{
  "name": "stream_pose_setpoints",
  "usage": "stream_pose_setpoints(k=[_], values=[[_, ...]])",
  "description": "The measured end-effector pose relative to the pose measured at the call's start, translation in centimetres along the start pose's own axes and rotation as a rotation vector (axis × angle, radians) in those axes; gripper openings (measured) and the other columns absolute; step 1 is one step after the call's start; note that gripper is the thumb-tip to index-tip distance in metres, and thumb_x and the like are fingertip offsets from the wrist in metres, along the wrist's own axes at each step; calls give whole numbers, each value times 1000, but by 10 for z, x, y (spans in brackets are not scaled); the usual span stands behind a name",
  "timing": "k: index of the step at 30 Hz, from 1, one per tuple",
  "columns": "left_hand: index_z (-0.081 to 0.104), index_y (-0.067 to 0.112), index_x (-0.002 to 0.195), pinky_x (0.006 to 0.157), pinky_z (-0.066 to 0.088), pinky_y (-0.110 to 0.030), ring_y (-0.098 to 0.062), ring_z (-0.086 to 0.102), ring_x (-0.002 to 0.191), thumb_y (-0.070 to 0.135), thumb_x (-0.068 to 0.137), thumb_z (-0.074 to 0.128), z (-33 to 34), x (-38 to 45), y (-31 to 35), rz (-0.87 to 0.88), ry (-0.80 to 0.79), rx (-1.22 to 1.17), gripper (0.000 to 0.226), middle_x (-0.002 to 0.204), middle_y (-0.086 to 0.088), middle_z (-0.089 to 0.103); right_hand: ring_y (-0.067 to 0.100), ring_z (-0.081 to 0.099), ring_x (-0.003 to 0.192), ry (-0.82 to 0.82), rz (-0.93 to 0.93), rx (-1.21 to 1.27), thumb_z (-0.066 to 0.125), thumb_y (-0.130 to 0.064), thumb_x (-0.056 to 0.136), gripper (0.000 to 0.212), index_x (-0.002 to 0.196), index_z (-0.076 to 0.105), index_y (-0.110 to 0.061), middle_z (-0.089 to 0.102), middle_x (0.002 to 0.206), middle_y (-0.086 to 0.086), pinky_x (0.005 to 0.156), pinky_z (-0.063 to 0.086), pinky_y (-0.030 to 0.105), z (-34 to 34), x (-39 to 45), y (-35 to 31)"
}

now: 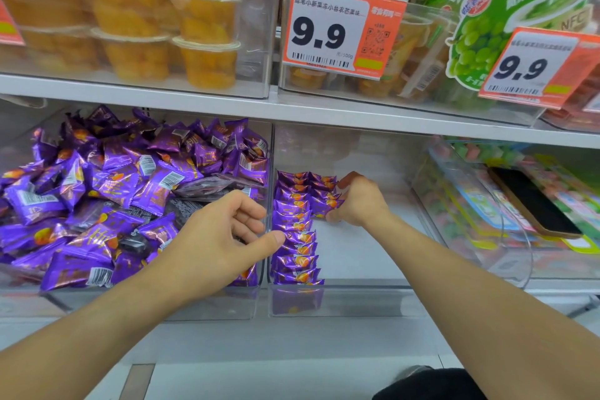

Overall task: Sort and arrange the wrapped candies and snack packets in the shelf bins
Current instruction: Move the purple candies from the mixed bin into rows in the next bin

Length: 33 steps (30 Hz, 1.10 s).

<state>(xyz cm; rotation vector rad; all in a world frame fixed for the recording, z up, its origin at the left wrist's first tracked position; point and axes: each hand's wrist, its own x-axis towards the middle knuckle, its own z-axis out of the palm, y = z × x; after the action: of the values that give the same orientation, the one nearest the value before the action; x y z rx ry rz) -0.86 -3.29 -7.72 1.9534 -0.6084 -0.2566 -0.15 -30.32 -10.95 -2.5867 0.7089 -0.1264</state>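
A loose heap of purple wrapped candies (107,191) fills the clear left bin (146,305). In the clear middle bin (357,299) a neat row of the same purple candies (295,247) runs front to back along its left wall, with a shorter second row (323,191) beside it at the back. My left hand (220,237) reaches over the wall between the two bins, thumb tip touching the neat row, fingers loosely curled and holding nothing. My right hand (360,200) pinches the front candy of the shorter row.
A clear bin on the right (506,263) holds colourful packets with a black phone (535,201) lying on top. The upper shelf (292,107) carries clear bins of orange jelly cups (204,39), a green grape bag (506,19) and orange 9.9 price tags (337,32).
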Motion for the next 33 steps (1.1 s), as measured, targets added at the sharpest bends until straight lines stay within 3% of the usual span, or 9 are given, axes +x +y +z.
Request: stream_pose_setpoints(k=[6, 11, 14, 16, 19, 23, 26, 29, 33], values=[[62, 23, 96, 71, 58, -29, -13, 65, 75, 37, 71, 82, -1, 0, 0, -7, -21, -10, 35, 90, -2, 66, 20, 58, 85, -8, 0, -19, 91, -26, 65, 62, 115, 59, -8, 65, 108, 7, 67, 45, 27, 0, 3, 2], [64, 25, 97, 73, 59, -30, -10, 66, 75, 43, 72, 78, -6, -1, 2, -2, -40, 11, 34, 89, 0, 68, 23, 63, 100, -18, 11, -42, 92, -28, 63, 70, 121, 58, -10, 66, 113, 6, 72, 46, 26, -5, 8, 9], [67, 26, 93, 69, 56, -28, -9, 63, 69, 38, 81, 75, -20, 2, 3, 49, 51, 58, 18, 81, 7, 68, 22, 66, 101, 50, -18, -30, 86, -25, 72, 48, 113, 65, -13, 67, 104, 3, 78, 51, 27, -20, 1, 3], [68, 27, 87, 62, 50, -21, -9, 56, 59, 31, 82, 73, -38, 4, 4, 125, 178, 163, 8, 74, 8, 64, 13, 69, 84, 156, -120, 122, 78, -15, 78, 17, 92, 69, -18, 69, 85, -4, 75, 55, 25, -27, -13, -12], [68, 28, 87, 61, 41, -14, -10, 54, 62, 26, 82, 73, -72, 7, 0, 185, 336, 424, 7, 71, 9, 62, 2, 58, 61, 155, -364, 434, 77, -7, 81, 17, 76, 67, -21, 68, 72, -5, 62, 50, 15, -29, -53, -53], [59, 18, 125, 87, 45, -31, -18, 57, 99, 41, 76, 79, -95, 17, -31, 67, 273, 722, 57, 111, -1, 57, 8, 60, 63, 40, -718, 525, 77, -5, 82, 17, 80, 68, -19, 67, 74, -6, 62, 49, 17, -22, -101, -104], [58, 14, 129, 95, 46, -38, -26, 54, 108, 35, 77, 80, -92, 23, -42, 38, 234, 791, 60, 116, -6, 53, 11, 62, 66, -25, -780, 475, 77, -4, 81, 18, 84, 68, -20, 68, 79, -5, 64, 53, 21, -10, -105, -126], [68, 15, 118, 87, 46, -28, -21, 58, 90, 15, 78, 75, -94, 24, -40, 60, 334, 707, 40, 101, -3, 60, 7, 63, 68, -84, -690, 412, 76, -3, 80, 24, 88, 67, -25, 68, 84, -6, 66, 50, 15, 2, -92, -144], [72, 16, 107, 68, 44, -1, 0, 63, 71, 11, 87, 70, -110, 12, -29, -6, 459, 286, 21, 80, 13, 67, 15, 67, 80, -88, -558, 332, 77, -14, 82, 25, 103, 67, -19, 68, 93, -5, 79, 54, 24, 9, -55, -172]])
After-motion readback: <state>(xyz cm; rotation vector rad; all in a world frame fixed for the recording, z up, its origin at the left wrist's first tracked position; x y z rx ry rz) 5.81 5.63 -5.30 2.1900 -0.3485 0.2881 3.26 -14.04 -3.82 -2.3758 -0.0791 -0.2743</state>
